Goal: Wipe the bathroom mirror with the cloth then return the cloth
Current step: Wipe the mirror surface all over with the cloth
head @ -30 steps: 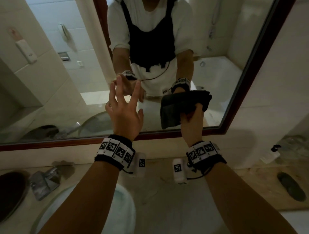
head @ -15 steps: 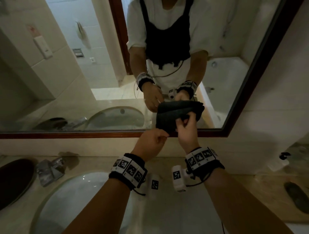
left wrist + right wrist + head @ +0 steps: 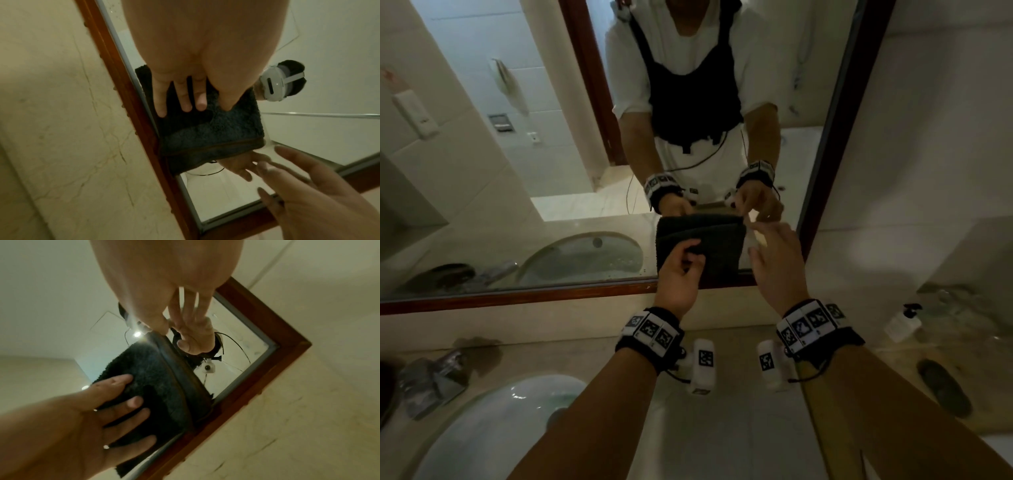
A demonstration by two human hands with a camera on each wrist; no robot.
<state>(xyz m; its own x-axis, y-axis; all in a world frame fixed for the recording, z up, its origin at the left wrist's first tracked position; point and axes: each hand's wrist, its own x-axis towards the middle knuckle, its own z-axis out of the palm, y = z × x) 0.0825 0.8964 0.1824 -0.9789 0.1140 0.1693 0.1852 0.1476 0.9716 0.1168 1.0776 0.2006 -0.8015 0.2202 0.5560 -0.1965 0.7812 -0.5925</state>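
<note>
A dark folded cloth (image 3: 722, 236) lies against the lower right corner of the wood-framed mirror (image 3: 551, 171). My left hand (image 3: 690, 255) presses it to the glass. In the left wrist view the left hand's fingers (image 3: 185, 100) lie straight and flat on the cloth (image 3: 216, 126). My right hand (image 3: 770, 246) hovers just right of the cloth with fingers spread and holds nothing. In the right wrist view its thumb and fingers (image 3: 180, 331) reach toward the glass beside the cloth's edge (image 3: 148, 363); whether they touch it I cannot tell.
The mirror's brown frame (image 3: 517, 298) runs just below the cloth. Under it is a stone counter (image 3: 722, 428) with a white basin (image 3: 500, 428) at the left. A crumpled packet (image 3: 431, 380) lies far left, and a pump bottle (image 3: 902, 323) and a dark object (image 3: 943, 387) at the right.
The cloth passed from my right hand to my left. The left hand came down from the air onto it. The right hand let go and moved right.
</note>
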